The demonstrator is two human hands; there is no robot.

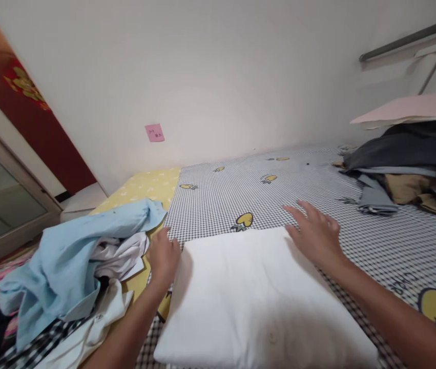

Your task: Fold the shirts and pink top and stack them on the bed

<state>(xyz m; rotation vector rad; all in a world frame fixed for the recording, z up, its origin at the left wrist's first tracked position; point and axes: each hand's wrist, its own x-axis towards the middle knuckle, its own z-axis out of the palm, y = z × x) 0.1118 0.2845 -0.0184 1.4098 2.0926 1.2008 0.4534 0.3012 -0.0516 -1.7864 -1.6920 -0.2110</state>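
A folded white cloth (256, 297) lies flat on the checked bed sheet (310, 200) in front of me. My left hand (163, 256) rests at the cloth's far left corner, fingers curled down against the edge, holding nothing that I can see. My right hand (313, 233) lies flat on the cloth's far right corner with fingers spread and stretched forward. Both forearms reach in from the bottom of the view.
A heap of clothes lies at the left: a light blue shirt (67, 256) over white garments (120, 256). Dark grey and tan clothes (410, 169) are piled at the right under a pink board (413, 110). A white wall with a pink note (154, 132) backs the bed.
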